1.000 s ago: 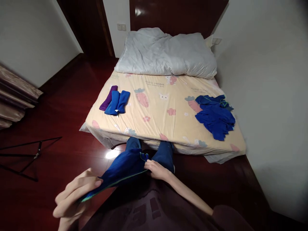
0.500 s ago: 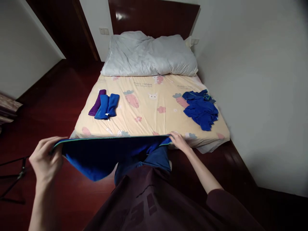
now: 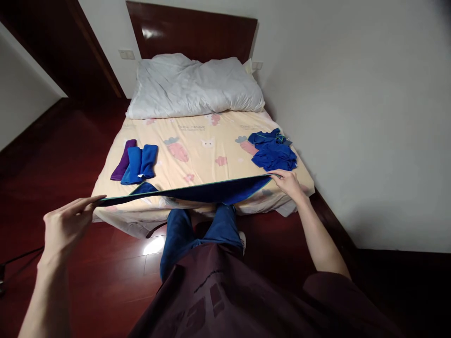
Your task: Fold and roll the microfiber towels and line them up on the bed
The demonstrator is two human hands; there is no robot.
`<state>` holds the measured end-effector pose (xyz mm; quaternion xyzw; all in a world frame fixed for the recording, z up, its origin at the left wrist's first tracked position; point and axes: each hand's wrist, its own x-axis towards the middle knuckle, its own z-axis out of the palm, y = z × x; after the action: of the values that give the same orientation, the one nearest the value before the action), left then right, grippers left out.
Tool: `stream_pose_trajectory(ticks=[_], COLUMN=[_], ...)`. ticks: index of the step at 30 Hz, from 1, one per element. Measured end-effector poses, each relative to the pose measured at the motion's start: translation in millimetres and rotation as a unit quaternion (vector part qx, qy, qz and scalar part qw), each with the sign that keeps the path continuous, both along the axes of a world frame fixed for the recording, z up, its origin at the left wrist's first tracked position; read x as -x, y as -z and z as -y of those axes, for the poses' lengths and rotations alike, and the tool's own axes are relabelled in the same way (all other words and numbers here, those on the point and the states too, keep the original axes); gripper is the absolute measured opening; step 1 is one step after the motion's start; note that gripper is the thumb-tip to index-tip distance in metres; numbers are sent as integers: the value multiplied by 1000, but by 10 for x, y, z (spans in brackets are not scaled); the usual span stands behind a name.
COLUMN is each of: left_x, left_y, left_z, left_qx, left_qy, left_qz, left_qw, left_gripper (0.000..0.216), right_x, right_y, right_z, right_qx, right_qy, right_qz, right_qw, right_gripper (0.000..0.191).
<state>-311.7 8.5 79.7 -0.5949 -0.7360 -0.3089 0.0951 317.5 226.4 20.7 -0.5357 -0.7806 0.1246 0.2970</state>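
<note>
Stretched between my hands is a dark blue towel [image 3: 211, 190] with a green stitched edge, held taut above the near edge of the bed. My left hand [image 3: 70, 220] pinches its left end, and my right hand [image 3: 287, 182] grips the right end. Beyond it on the left of the sheet lie two rolled or folded blue towels [image 3: 134, 164] beside a purple one [image 3: 124, 160]. A crumpled heap of blue cloths [image 3: 273, 152] rests on the right side of the bed, just past my right hand.
The bed [image 3: 207, 164] has a yellow sheet with carrot and rabbit prints. A pale folded quilt [image 3: 197, 87] lies at the far end below a dark wooden headboard [image 3: 197, 30]. A white wall [image 3: 369, 117] runs along the right, and reddish wood floor [image 3: 116, 277] surrounds the near side.
The towel has been raised and swung forward over the bed's near edge, its span pulled wider. My right hand moved right and away from me. The view shifted to the right.
</note>
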Motion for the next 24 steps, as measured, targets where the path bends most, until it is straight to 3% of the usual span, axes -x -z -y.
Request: stream_pose_trajectory(ticks=[6,10,13,17,21,24], left_x=[54,228,288,167,-85,-194], left_y=[-228,-290,-296,-307,-386,-457], left_z=[193,141,-234,-1014,-1732,-2090], left_qx=[208,266,268,248,190,103], left_qy=[22,22,73,163,116,62], left_qz=[163,172,160,161,179,253], left_qw=[964,948,947,941,958,960], left_gripper=[27,36,50,66,43,25], right_x=[-416,-593,-579,-399,-217,-174], right_y=[-241,-406,-469,-450,-462,-550], right_z=[321,330,61,-546,-1107,-1340], right_qx=[163,224,226,196,131,49], right_qy=[52,16,13,41,95,114], right_qz=[-66,-140,-153,-185,-202,-180], right_qw=[983,964,962,962,966,976], right_gripper=[42,50,50,38,19,15])
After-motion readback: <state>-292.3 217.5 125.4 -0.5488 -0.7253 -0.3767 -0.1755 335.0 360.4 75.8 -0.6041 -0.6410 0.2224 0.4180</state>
